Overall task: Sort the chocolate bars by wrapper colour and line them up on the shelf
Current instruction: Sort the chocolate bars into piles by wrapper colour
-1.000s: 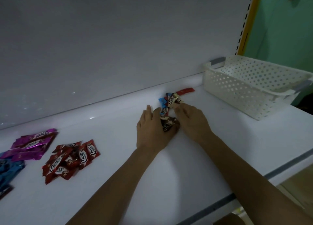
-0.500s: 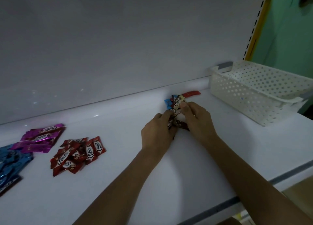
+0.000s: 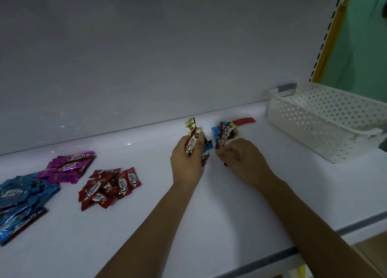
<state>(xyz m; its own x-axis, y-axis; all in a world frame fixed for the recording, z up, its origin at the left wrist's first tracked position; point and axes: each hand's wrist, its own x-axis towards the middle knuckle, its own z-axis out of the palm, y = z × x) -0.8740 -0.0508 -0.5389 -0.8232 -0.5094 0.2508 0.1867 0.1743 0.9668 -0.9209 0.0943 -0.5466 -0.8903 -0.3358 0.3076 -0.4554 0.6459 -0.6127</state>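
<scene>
My left hand (image 3: 185, 163) grips a small bunch of chocolate bars (image 3: 191, 139), gold and brown wrappers sticking up, lifted off the white shelf (image 3: 188, 225). My right hand (image 3: 240, 160) rests on the shelf just to its right, fingers curled at the near edge of a mixed heap of bars (image 3: 225, 132); a red bar (image 3: 244, 121) lies at the heap's far side. Three sorted piles lie at the left: red bars (image 3: 109, 186), magenta bars (image 3: 69, 166) and blue bars (image 3: 21, 200).
A white perforated plastic basket (image 3: 326, 120) stands at the right on the shelf. The shelf's white back panel (image 3: 146, 58) rises behind everything. The shelf's front edge (image 3: 272, 254) runs across the lower right.
My left hand has lifted its bunch of bars out of the mixed heap and moved left, away from my right hand, which stays at the heap.
</scene>
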